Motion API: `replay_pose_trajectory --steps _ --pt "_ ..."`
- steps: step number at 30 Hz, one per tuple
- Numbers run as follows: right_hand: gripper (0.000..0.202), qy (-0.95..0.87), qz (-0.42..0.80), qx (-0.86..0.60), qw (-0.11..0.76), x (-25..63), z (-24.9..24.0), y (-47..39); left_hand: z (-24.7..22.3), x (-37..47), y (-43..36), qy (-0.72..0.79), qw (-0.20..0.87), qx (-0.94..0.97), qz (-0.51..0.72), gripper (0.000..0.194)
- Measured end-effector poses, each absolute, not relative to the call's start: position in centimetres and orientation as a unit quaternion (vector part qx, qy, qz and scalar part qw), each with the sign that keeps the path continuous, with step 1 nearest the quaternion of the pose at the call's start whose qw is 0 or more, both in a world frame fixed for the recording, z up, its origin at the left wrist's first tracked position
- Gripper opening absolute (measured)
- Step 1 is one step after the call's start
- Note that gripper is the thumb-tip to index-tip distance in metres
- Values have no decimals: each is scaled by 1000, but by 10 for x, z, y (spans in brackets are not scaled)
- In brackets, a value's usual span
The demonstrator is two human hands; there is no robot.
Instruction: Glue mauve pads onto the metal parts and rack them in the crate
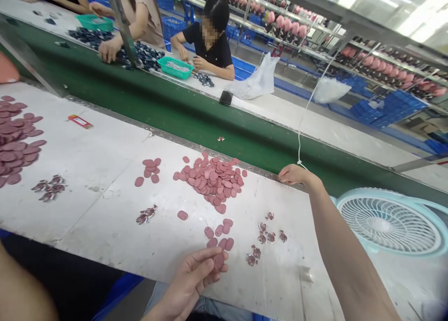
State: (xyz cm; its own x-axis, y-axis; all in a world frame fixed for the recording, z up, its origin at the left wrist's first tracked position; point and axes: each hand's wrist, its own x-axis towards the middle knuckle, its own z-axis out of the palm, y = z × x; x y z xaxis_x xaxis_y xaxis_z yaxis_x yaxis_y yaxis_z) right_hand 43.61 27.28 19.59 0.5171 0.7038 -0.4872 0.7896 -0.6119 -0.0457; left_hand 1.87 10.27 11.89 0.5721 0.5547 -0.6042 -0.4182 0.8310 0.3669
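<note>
My left hand (198,276) pinches a dusky pink oval disc (219,261) between thumb and fingers, low in the middle of the view. Just beyond it lie several loose pink discs (220,236) on the white worktable. Farther back is a large heap of the same discs (213,178). My right hand (297,175) is stretched out to the table's far edge beside the green belt, its fingers curled together; whatever they hold, if anything, is hidden. Between my hands, several small shiny pink-and-metal pieces (266,232) lie on the table.
A pale blue fan (388,222) lies at the right. The green conveyor belt (245,141) runs beyond the table, with one small piece on it. Across it, co-workers sit by teal baskets (175,68) and dark parts. More discs (16,141) and a red packet (80,121) lie left.
</note>
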Motion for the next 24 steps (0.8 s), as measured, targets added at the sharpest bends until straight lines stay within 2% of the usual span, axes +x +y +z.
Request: replay_pose_trajectory --steps 3,6,14,21,24 --pt "21 449 -326 817 153 424 197 274 118 16 109 368 883 102 272 33" --pt "23 492 -319 795 157 403 192 285 118 15 111 374 881 100 272 35" --pt "42 630 -92 771 -13 309 159 371 104 18 106 378 873 78 299 42" --pt "39 653 -136 742 -66 264 155 410 101 13 106 391 860 78 320 43" --pt "38 619 -163 759 -121 264 166 405 101 13 102 394 857 86 320 39"
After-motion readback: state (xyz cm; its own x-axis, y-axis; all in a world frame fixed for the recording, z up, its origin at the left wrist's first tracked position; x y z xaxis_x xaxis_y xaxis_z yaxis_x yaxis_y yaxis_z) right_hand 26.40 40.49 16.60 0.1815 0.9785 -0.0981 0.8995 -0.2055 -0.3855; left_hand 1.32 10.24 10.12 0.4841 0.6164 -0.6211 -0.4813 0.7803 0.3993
